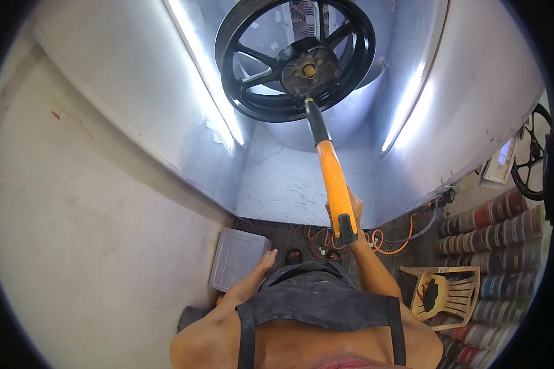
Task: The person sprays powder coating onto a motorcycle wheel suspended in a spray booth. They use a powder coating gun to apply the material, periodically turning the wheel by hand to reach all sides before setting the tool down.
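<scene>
In my right hand [354, 208] is the grip of an orange powder-coating spray gun [334, 177] with a black front section. Its yellowish nozzle tip points up at the hub of a black spoked motorcycle wheel [234, 99], overlapping the hub's lower edge in view; whether they touch I cannot tell. Covering the wheel's hub is a dull, dusty-looking layer, with a tan plug [310, 70] at its centre. My left hand [267, 260] hangs low with fingers extended and holds nothing. It is beside a grey plastic box [240, 260] on the floor.
Metal spray-booth walls [471, 101] flank the wheel, each bearing a lit tube light [408, 106]. An orange coiled hose [390, 251] lies on the dark floor mat. To the right stand a plastic chair [468, 300], stacked containers [494, 240] and another black wheel [531, 161].
</scene>
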Motion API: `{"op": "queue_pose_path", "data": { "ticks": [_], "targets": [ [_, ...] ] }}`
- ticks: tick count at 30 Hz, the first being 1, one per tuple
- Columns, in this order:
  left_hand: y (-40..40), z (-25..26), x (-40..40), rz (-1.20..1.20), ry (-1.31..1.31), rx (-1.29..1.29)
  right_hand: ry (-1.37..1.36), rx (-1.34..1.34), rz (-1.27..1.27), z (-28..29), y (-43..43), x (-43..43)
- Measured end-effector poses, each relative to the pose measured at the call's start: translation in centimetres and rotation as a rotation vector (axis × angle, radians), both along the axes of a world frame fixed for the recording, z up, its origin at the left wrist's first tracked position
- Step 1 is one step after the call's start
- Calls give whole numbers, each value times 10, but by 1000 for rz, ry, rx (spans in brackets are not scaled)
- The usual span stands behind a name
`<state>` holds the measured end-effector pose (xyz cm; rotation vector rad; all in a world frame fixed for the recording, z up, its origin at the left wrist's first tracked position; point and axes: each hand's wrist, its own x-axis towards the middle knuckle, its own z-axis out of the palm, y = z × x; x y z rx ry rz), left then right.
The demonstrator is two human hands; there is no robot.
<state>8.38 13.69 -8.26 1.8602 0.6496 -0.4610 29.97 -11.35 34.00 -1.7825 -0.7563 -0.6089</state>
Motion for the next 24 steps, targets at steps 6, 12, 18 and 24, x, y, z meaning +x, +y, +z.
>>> {"op": "queue_pose_path", "data": {
  "ticks": [6, 12, 18, 24],
  "targets": [
    [-30, 27, 4, 28, 1, 102, 104, -81, -14, -25, -17, 10],
    [-45, 35, 6, 66, 38, 153, 260, 37, -25, -41, -40, 23],
    [-59, 35, 5, 52, 18, 139, 384, -7, -38, -31, -64, 32],
    [-77, 47, 21, 74, 16, 111, 700, 503, 197, -11, -78, 59]
  ]
}}
